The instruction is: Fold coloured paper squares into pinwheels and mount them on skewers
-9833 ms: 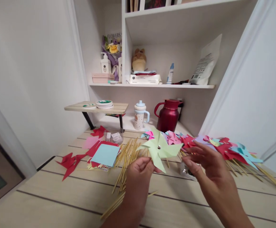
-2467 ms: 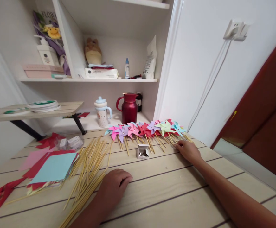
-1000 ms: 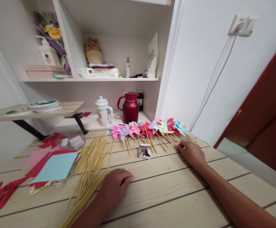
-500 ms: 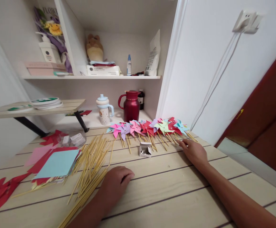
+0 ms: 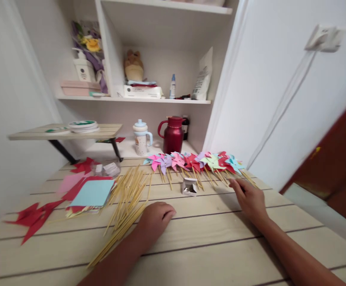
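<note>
Since half a second ago my right hand [image 5: 249, 197] has slid back slightly from the pinwheels [image 5: 195, 161], fingers loose, holding nothing. My left hand [image 5: 155, 219] rests curled and empty beside the bamboo skewers [image 5: 128, 198] on the table [image 5: 208, 238].

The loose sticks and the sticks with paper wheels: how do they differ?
The loose sticks are bare and lie in a long heap beside the left hand. The pinwheels carry coloured paper heads and lie in a row at the table's far edge, by the right hand. Both are thin, pale and wooden-looking, lying flat.
</note>
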The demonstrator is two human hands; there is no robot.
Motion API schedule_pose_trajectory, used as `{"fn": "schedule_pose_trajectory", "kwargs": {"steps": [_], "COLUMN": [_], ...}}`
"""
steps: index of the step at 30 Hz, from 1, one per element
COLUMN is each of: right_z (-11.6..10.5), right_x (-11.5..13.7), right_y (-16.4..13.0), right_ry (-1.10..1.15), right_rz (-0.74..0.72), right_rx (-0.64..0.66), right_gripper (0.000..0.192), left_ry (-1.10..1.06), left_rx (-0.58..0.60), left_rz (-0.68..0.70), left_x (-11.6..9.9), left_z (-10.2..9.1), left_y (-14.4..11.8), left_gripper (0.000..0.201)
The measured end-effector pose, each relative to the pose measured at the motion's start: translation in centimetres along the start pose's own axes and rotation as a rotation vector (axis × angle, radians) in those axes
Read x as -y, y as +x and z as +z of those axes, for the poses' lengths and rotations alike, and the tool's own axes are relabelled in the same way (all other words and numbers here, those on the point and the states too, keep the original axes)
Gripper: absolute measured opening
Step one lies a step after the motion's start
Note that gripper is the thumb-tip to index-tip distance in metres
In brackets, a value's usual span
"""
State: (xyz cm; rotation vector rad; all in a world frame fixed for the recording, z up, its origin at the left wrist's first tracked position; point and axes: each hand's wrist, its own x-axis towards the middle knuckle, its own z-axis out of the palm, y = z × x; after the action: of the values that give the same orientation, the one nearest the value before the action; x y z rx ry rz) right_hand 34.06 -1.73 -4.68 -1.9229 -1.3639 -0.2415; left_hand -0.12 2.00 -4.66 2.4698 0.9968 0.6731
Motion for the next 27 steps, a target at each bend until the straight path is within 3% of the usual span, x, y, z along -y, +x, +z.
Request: {"fn": "schedule_pose_trajectory", "kwargs": {"steps": [6,12,14,17,21,24,27], "right_z": [1.6,2.9,2.6,2.4,2.6,2.6,2.7], "right_x": [0.9,5.1,6.8,7.9,7.6,7.6,7.7], "right_y": [-3.4,-7.3,-7.9,-7.9,-7.7,-7.7,-7.8], "right_ry": [0.062,0.104,0.087,0.033,-0.021,-0.051,-0.049], "right_rz": [-0.125,-0.679,-0.783,-0.772,-0.694,-0.675,-0.645], "right_rx": [0.111,0.306,0.354,0.361,0.347,0.409,0.438], "right_gripper": [0.046,0.031,0.032,0.036,0.04,0.042,0.043], "left_ry": [0.173,0.324,0.352,0.366,0.411,0.578,0.739], "left_rx": [-0.013,0.047,0.074,0.052,-0.098,-0.25,-0.355], "left_rz": [0.078,0.213,0.28,0.413,0.527,0.417,0.094], "left_x": [-0.1,-0.4,-1.2,-3.1,-4.2,-1.8,2.2], "left_z": [0.9,0.5,0.1,-0.8,-3.3,-6.2,-9.5], "left_y": [-0.6,-1.1,-1.3,-2.1,-4.5,-7.0,-9.4], "left_gripper": [0.024,0.022,0.019,0.022,0.024,0.022,0.037]}}
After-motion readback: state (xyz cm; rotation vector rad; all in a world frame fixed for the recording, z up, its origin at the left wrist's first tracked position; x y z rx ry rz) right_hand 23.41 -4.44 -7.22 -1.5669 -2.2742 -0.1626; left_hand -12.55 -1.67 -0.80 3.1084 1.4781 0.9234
